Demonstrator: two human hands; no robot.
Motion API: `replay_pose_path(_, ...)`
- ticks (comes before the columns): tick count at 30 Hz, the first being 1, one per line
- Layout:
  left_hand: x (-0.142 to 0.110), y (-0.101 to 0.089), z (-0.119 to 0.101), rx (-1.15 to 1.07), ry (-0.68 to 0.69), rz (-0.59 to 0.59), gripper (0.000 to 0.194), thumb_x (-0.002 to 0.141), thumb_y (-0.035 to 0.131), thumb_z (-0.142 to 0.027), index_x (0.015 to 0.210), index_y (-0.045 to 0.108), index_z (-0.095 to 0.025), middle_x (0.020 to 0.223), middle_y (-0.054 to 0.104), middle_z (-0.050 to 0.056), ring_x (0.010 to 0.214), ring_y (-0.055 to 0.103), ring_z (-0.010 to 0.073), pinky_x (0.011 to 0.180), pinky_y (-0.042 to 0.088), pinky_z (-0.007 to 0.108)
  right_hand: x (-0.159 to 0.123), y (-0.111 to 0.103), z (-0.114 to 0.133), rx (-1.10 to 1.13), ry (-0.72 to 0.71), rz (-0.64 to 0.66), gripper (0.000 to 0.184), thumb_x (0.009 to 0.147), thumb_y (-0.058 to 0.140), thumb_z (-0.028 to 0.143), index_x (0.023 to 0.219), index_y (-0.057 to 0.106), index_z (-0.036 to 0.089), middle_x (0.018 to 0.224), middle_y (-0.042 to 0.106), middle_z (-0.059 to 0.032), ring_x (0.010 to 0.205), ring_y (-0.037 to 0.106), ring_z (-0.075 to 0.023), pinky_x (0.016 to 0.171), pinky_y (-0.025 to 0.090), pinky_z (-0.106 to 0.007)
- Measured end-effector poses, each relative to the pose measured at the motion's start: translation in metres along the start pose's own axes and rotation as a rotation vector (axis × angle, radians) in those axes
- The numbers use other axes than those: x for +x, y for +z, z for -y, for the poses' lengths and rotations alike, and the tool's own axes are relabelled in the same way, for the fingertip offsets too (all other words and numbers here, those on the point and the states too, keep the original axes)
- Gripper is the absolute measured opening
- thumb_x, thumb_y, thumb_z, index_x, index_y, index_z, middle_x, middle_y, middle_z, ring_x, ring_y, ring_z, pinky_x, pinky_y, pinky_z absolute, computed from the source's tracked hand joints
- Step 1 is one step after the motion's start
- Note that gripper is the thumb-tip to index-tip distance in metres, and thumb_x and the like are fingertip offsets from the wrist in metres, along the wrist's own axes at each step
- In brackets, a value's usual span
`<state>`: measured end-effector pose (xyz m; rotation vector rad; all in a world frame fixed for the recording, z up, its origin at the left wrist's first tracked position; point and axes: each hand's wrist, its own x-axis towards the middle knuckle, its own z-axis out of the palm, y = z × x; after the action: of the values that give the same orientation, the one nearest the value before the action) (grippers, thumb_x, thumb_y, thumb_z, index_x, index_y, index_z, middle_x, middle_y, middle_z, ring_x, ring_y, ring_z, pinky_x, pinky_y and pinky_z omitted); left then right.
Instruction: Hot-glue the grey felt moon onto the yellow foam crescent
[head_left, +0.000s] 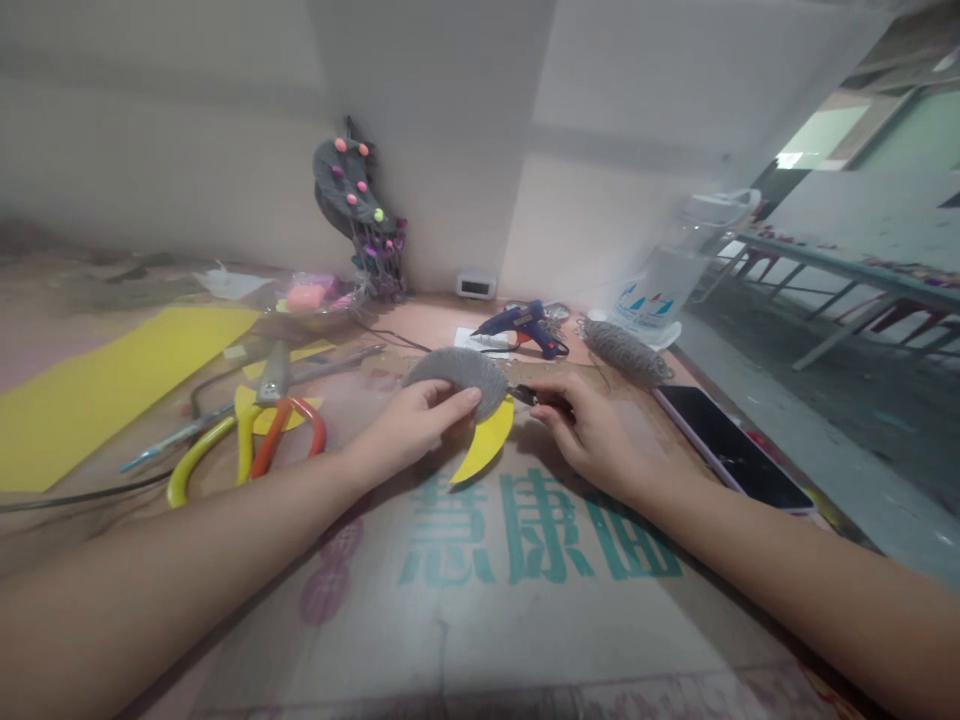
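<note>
Beyond the grey crescent (456, 368) lies a glue gun (525, 322) (a blue one). Your left hand (424, 420) pinches the crescent; your right hand (585, 428), fingers nearly closed, grips a small dark tool (524, 394) beside it.

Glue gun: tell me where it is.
In the head view, the blue glue gun lies beyond the right hand, left of the grey yarn bundle.

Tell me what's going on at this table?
A person is working on a gray, curved piece with a yellow paper crescent at its lower edge. The left hand grips the gray piece; the right hand holds a small dark item at its right end. A blue glue gun and a gray yarn bundle lie behind.
</note>
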<state>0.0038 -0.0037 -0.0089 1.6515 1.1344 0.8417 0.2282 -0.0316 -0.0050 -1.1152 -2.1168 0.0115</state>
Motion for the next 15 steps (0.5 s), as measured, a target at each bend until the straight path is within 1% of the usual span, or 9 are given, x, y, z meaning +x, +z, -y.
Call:
replay_pose_path(3, 0.0011, -0.0006, 0.0002, 0.020, 0.031, -0.021, 0.043, 0.080, 0.054, -0.056, 0.064, 0.056, -0.017, 0.060, 0.056, 0.000, 0.058, 0.050, 0.0123, 0.054, 0.038, 0.024, -0.0003, -0.0014, 0.0004, -0.006, -0.010, -0.020, 0.020, 0.092, 0.050, 0.022, 0.111, 0.054, 0.018, 0.104, 0.068, -0.0116, 0.092, 0.066, -0.0226, 0.078, 0.053, -0.037)
replay_pose_path(9, 0.0017, -0.0009, 0.0006, 0.019, 0.032, -0.027, 0.044, 0.080, 0.053, -0.058, 0.064, 0.055, -0.017, 0.060, 0.055, 0.000, 0.058, 0.050, 0.0131, 0.054, 0.037, 0.025, 0.0012, -0.0042, 0.0039, -0.047, -0.015, 0.007, 0.017, 0.091, 0.051, 0.023, 0.107, 0.058, 0.019, 0.098, 0.070, -0.0094, 0.087, 0.066, -0.0219, 0.075, 0.053, -0.036)
replay_pose_path(12, 0.0026, -0.0007, 0.0025, 0.029, 0.021, -0.032, 0.045, 0.080, 0.052, -0.060, 0.066, 0.055, -0.017, 0.061, 0.056, 0.000, 0.058, 0.050, 0.0133, 0.053, 0.037, 0.025, 0.0004, -0.0056, 0.0056, -0.035, -0.025, -0.024, 0.017, 0.092, 0.050, 0.024, 0.106, 0.058, 0.019, 0.098, 0.070, -0.0090, 0.086, 0.066, -0.0214, 0.074, 0.052, -0.034)
replay_pose_path(14, 0.0035, -0.0006, 0.0036, 0.029, 0.036, -0.044, 0.044, 0.081, 0.051, -0.060, 0.067, 0.056, -0.018, 0.061, 0.057, 0.000, 0.060, 0.052, 0.0139, 0.056, 0.038, 0.025, 0.0003, -0.0078, 0.0070, -0.040, 0.003, -0.047, 0.016, 0.092, 0.048, 0.025, 0.104, 0.058, 0.020, 0.097, 0.069, -0.0081, 0.086, 0.065, -0.0209, 0.073, 0.051, -0.033)
replay_pose_path(15, 0.0038, -0.0006, 0.0039, 0.027, 0.042, -0.051, 0.044, 0.081, 0.051, -0.060, 0.066, 0.056, -0.018, 0.062, 0.057, 0.000, 0.060, 0.052, 0.0141, 0.056, 0.039, 0.025, 0.0006, -0.0091, 0.0075, -0.044, 0.033, -0.061, 0.015, 0.093, 0.046, 0.024, 0.101, 0.058, 0.021, 0.092, 0.069, -0.0070, 0.082, 0.065, -0.0201, 0.071, 0.051, -0.032)
